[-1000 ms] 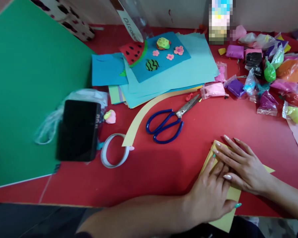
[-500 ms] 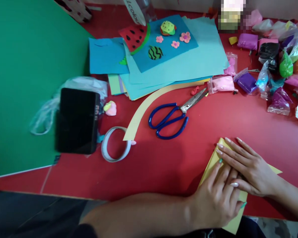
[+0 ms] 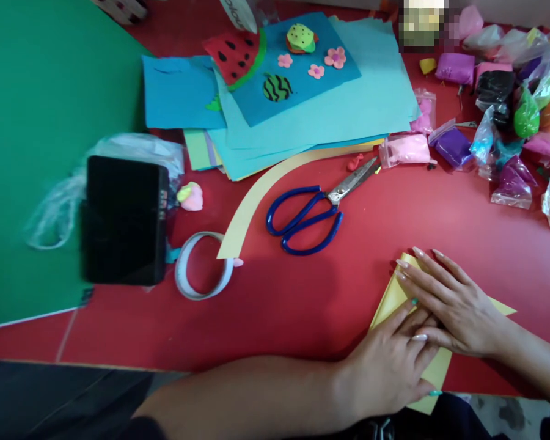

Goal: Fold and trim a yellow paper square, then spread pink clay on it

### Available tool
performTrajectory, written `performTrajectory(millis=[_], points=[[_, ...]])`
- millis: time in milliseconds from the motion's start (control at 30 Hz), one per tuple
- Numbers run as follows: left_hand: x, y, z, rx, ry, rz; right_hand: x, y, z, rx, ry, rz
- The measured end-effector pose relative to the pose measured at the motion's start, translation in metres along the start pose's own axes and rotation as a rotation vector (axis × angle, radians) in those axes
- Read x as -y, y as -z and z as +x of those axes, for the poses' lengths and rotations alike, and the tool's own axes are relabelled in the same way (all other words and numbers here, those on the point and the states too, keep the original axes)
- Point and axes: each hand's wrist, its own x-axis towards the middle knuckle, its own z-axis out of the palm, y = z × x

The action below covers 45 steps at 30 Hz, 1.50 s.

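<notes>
A folded sheet of yellow paper [image 3: 390, 299] lies on the red table near its front edge, with one pointed corner sticking out on the right. My right hand [image 3: 462, 311] rests palm down across the upper part, fingers stretched out toward the fold at the left. Below it, my left hand [image 3: 385, 366], with green nails, presses on the same sheet, fingers extended. Some of the left fingertips are hidden under my right hand, whose thumb lies over them. Blue-handled scissors [image 3: 311, 221] lie to the upper left, blades slightly apart, beside a curved pale yellow paper strip [image 3: 245, 217].
A roll of tape [image 3: 182, 275] sits by a black box-shaped device [image 3: 124, 220], next to a big green board [image 3: 41, 153]. Stacked blue sheets [image 3: 371, 91] carry clay watermelon and flower shapes at the back. Bagged coloured clay [image 3: 453, 146] covers the right side.
The view has shifted slightly, so table items appear further left. My left fingers have flattened and moved a little further under my right hand. Both hands stay on the yellow paper.
</notes>
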Motion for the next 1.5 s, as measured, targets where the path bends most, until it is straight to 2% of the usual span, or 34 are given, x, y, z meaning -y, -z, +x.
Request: performTrajectory(millis=[200, 500, 633, 667, 733, 833, 933, 1033, 1100, 1233, 1333, 1400, 1433, 1500], points=[[0.001, 0.000, -0.002, -0.003, 0.018, 0.002, 0.000, 0.002, 0.002, 0.028, 0.015, -0.015], [0.006, 0.000, -0.004, -0.014, -0.037, 0.016, 0.002, 0.002, 0.002, 0.038, -0.016, 0.018], [-0.006, 0.000, -0.014, -0.227, -0.075, 0.205, -0.002, 0.000, 0.003, 0.025, -0.058, 0.011], [-0.009, 0.000, -0.017, -0.269, -0.050, 0.237, -0.003, -0.001, 0.004, 0.006, -0.094, -0.011], [-0.010, 0.002, -0.021, -0.282, 0.048, 0.273, -0.003, -0.002, 0.005, -0.053, -0.208, -0.068], [0.009, 0.007, -0.021, -0.280, 0.175, 0.272, 0.003, 0.000, 0.006, -0.150, -0.413, -0.175], [0.046, 0.016, -0.015, -0.301, 0.161, 0.175, 0.015, 0.010, 0.003, -0.164, -0.555, -0.286], [0.078, 0.025, -0.001, -0.263, 0.098, -0.006, 0.032, 0.018, -0.002, -0.102, -0.589, -0.385], [0.088, 0.026, 0.013, -0.258, 0.170, -0.087, 0.047, 0.016, -0.004, -0.076, -0.555, -0.422], [0.088, 0.015, 0.041, -0.320, 0.309, -0.129, 0.077, 0.004, -0.001, -0.008, -0.414, -0.252], [0.089, 0.007, 0.050, -0.326, 0.297, -0.100, 0.081, 0.008, 0.003, 0.066, -0.200, 0.012], [0.092, 0.005, 0.048, -0.236, 0.236, -0.061, 0.066, 0.018, 0.004, 0.041, -0.107, 0.229], [0.092, 0.005, 0.045, -0.167, 0.193, -0.040, 0.054, 0.024, 0.005, -0.015, -0.109, 0.320], [0.091, 0.007, 0.039, -0.044, 0.100, -0.005, 0.022, 0.031, 0.009, -0.220, -0.235, 0.370]])
